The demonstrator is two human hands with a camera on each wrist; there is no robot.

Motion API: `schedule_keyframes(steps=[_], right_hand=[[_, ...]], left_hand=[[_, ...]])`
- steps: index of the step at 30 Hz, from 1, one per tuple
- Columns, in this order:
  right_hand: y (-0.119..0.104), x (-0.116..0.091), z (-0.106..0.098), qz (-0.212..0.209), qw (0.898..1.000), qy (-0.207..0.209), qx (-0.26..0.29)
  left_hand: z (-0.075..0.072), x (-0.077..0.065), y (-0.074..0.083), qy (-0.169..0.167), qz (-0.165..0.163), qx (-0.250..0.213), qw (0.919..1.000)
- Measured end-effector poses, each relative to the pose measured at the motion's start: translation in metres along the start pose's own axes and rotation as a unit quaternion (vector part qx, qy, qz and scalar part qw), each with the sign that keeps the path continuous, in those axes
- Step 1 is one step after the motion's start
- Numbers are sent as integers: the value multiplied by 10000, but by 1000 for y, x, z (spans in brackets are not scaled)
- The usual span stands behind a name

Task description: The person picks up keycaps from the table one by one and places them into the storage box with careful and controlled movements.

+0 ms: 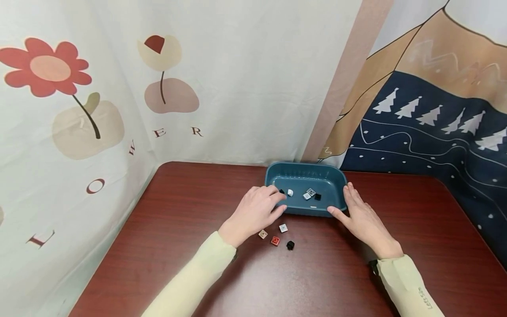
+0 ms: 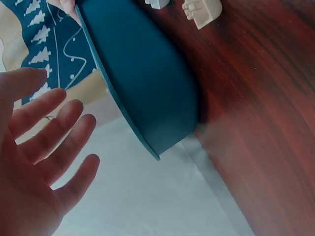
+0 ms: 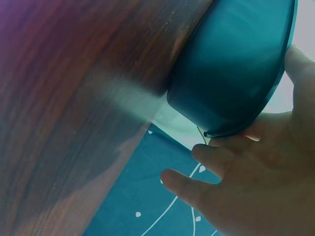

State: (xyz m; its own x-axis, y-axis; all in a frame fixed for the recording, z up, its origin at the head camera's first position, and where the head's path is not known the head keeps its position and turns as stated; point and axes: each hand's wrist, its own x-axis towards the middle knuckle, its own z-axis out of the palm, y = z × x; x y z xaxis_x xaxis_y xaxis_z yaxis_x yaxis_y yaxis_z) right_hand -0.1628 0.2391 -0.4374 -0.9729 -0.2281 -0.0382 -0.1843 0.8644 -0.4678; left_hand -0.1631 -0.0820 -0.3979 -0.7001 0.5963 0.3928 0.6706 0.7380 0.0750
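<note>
A blue plastic tub stands near the far edge of the table. Inside lie several small white and black pieces; one white piece is near the left end. My left hand hovers at the tub's left front corner, fingers spread and slightly bent, holding nothing in the left wrist view. At the right front corner, my right hand touches the tub, thumb on the front rim and fingers extended along the right end. Before the tub are a white switch-like piece, a beige one, a red one and a black one.
The dark red wooden table extends on both sides of the tub. A pale curtain with flower prints hangs behind its far edge. At the right, a navy and tan cloth with printed trees hangs beside the table.
</note>
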Motion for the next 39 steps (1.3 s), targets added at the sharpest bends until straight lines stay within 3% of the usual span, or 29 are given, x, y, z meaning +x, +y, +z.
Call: schedule_keyframes(steps=[8, 21, 30, 34, 39], right_hand=[[0, 0, 0, -22, 10000, 37, -27], [0, 0, 0, -4, 10000, 25, -52], [-1, 0, -1, 20, 10000, -20, -47], [-1, 0, -1, 15, 10000, -13, -65], [-2, 1, -1, 5, 10000, -6, -75]], left_hand=[[-5, -19, -1, -251, 577, -59, 9980], [2, -60, -17, -1455, 1158, 240, 9823], [9, -64, -18, -1875, 1062, 345, 9759], [12, -63, -18, -2050, 1144, 504, 9707], [14, -63, -17, -2037, 1390, 806, 9658]])
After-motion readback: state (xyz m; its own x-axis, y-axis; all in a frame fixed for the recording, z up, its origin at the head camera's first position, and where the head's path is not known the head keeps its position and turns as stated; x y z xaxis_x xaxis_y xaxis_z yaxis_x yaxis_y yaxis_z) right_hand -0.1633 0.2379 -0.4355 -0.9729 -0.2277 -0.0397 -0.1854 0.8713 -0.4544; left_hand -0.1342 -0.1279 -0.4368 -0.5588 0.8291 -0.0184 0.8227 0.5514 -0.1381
